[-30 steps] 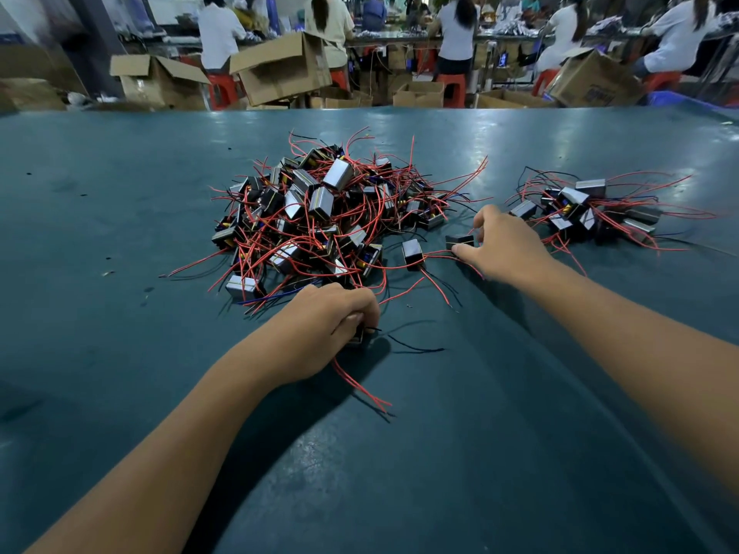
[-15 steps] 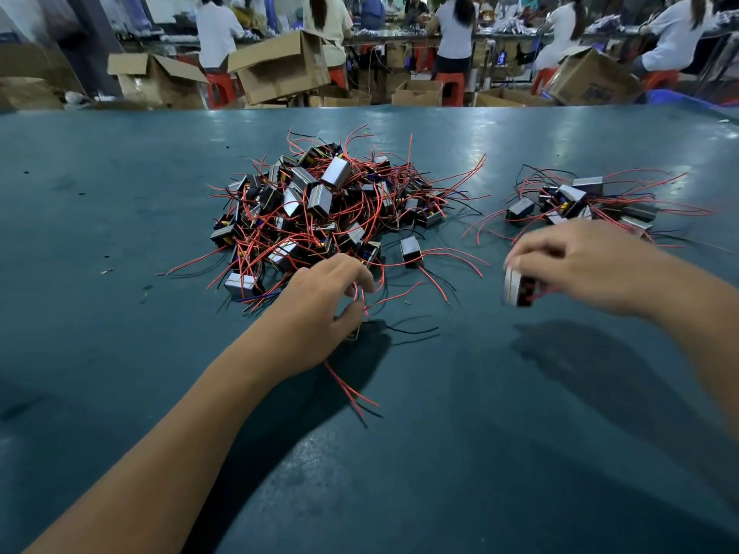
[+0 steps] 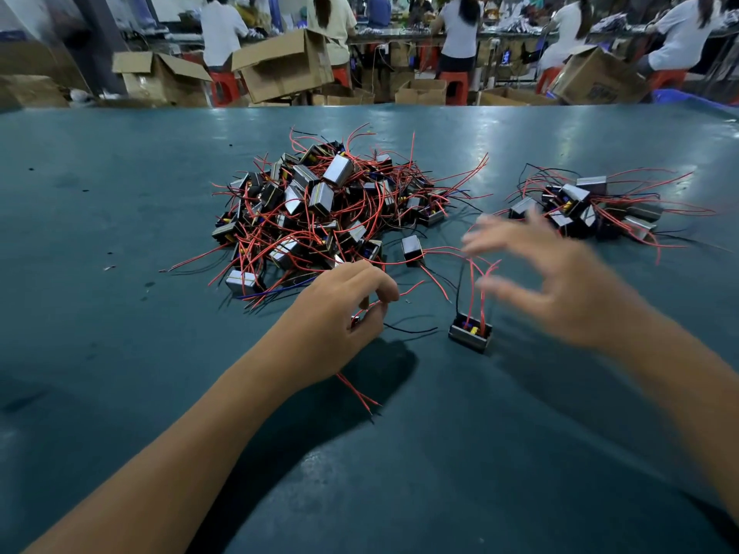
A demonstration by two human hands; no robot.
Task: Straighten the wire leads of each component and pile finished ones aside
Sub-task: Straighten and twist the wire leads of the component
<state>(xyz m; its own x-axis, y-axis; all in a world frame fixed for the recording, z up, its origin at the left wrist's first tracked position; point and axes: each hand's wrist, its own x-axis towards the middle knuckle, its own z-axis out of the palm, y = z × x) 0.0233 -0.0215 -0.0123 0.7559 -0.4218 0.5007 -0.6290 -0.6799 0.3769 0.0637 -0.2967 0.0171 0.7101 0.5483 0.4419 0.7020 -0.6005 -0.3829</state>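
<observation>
One component (image 3: 356, 319) half-hidden under left hand (image 3: 340, 313)

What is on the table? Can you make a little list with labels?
Table: dark teal flat table
Big pile: tangled heap of small boxy metal components with red and black wires
Small pile: fewer of the same, at right
Lone component: stands upright, wires up
Left hand: pinches a component's wires
Right hand: open, blurred

Factory floor, workers (image 3: 458, 30) at benches, cardboard boxes (image 3: 284, 66)
</observation>
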